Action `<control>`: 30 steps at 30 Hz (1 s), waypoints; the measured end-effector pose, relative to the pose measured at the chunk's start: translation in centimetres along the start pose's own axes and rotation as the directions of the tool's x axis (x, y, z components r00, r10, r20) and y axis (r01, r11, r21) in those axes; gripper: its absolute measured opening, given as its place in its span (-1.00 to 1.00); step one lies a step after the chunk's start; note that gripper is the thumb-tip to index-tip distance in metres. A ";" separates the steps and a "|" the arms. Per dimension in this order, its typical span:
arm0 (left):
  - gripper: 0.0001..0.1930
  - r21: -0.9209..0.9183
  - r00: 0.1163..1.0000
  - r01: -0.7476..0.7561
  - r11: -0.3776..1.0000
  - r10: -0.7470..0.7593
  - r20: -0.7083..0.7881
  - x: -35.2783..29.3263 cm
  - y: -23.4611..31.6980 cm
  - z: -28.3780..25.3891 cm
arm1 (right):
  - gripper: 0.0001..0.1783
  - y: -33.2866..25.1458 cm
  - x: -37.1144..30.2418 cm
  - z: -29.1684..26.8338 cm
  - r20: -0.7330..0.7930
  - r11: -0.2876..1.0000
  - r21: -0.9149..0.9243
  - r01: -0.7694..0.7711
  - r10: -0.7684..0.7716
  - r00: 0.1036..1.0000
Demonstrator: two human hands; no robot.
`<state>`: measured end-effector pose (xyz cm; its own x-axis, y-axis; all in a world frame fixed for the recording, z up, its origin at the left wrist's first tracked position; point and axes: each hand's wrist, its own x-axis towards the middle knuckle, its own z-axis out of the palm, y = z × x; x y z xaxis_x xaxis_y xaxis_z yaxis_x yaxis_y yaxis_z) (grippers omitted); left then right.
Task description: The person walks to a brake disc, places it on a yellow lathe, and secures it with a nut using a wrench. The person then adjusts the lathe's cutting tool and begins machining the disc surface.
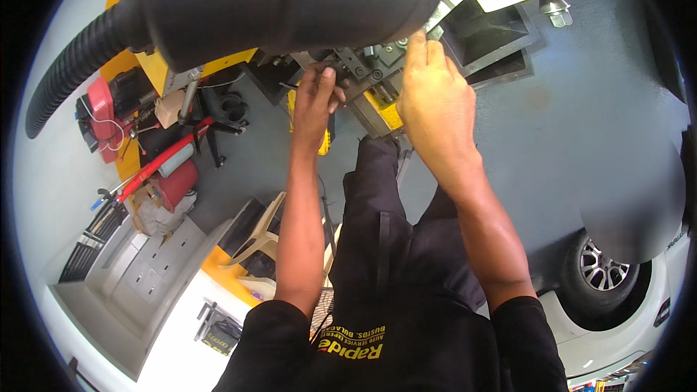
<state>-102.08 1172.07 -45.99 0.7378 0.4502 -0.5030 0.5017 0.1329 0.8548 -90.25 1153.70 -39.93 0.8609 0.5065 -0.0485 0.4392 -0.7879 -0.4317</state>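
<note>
My left hand [317,94] is at the left side of a grey metal machine [356,65] with bolts, round knobs and a yellow panel. Its fingers are curled with the thumb on top, and what they grip is hidden. My right hand [438,98] is closed in a fist at the machine's right side, knuckles up; whatever is inside the fist cannot be seen. A large black rounded housing [290,7] covers the top of the view and hides the machine's far part. Below the left hand hangs a yellow-and-black object [324,144].
A ribbed black hose [80,58] curves down at the left. Red equipment [102,112], a red bar [163,160] and a beige plastic chair [265,232] stand leftward. Dark metal trays [486,36] lie beyond my right hand. A white vehicle's wheel [601,270] is at lower right.
</note>
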 end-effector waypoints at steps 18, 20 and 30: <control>-0.54 0.004 0.971 0.046 0.999 -0.045 0.237 0.7 0.9 -1.2 | -0.43 -1.9 -0.8 0.6 -0.094 0.985 -0.067 -0.162 0.156 0.983; -0.54 0.006 0.971 0.041 0.999 -0.041 0.235 0.8 1.1 -1.3 | -0.45 -2.8 -0.7 0.9 -0.121 0.977 -0.040 -0.212 0.205 0.971; -0.59 -0.020 0.959 0.117 0.993 -0.107 0.264 1.3 0.7 -1.7 | -0.59 -2.9 -0.9 1.9 -0.236 0.958 0.079 -0.275 0.286 0.929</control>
<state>-101.52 1174.24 -45.90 0.7724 0.1846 -0.6077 0.5753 0.2020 0.7926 -92.80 1156.17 -40.37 0.9857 0.1626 0.0439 0.1639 -0.8664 -0.4718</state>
